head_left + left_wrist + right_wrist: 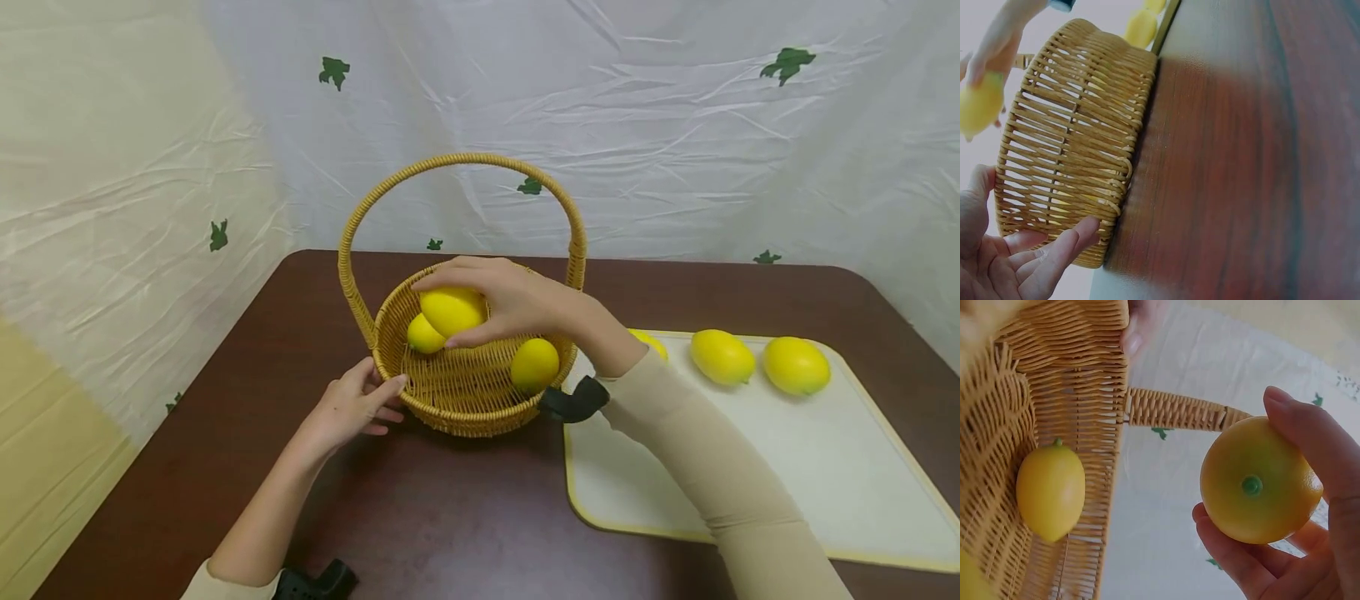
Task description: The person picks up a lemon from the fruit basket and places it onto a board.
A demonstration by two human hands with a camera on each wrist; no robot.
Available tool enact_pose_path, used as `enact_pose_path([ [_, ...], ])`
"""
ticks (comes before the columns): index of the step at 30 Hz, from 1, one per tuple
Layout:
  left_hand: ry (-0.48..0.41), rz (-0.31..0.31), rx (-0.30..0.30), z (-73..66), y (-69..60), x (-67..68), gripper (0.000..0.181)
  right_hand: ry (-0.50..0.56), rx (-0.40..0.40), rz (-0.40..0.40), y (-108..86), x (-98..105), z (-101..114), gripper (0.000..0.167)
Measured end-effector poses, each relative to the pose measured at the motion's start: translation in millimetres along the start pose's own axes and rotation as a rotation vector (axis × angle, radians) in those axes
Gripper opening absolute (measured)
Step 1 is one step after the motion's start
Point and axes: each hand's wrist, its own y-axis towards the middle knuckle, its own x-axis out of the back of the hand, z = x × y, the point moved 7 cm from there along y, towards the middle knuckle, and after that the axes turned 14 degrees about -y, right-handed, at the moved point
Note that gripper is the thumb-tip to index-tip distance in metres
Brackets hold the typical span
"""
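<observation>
My right hand (517,296) grips a yellow lemon (453,312) above the wicker basket (480,425). In the right wrist view the held lemon (1260,481) shows its green stem end, between thumb and fingers. Two more lemons lie inside the basket, one at the left (425,335) and one at the right (535,365). At the basket's near left side, my left hand (352,404) touches it with the thumb on the rim. The left wrist view shows the fingers (1054,253) loosely extended along the outer wall.
A white tray (675,467) with a yellow edge lies to the right, bearing several lemons (722,357), one partly hidden by the right arm. The basket's tall arched handle (465,158) rises over the right hand. Behind the brown table (420,517) hangs a pale cloth (675,150).
</observation>
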Motion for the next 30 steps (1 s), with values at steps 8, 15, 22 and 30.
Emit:
enact_pose_path([
  [8,0.009,0.005,-0.012,-7.7,1.2,0.3,0.039,-0.032,-0.086,-0.058,-66.3,35,-8,0.06],
  [15,0.016,-0.002,0.002,-6.5,-0.1,-0.1,0.038,-0.065,-0.254,-0.059,-125.8,52,-20,0.061],
  [22,0.011,0.003,0.002,-6.4,-1.3,-2.2,0.037,-0.13,-0.378,-0.067,-171.5,66,-22,0.06],
  [30,0.012,0.01,0.013,-5.7,-2.3,-8.7,0.037,-0.173,-0.487,-0.051,-225.0,63,-24,0.064],
])
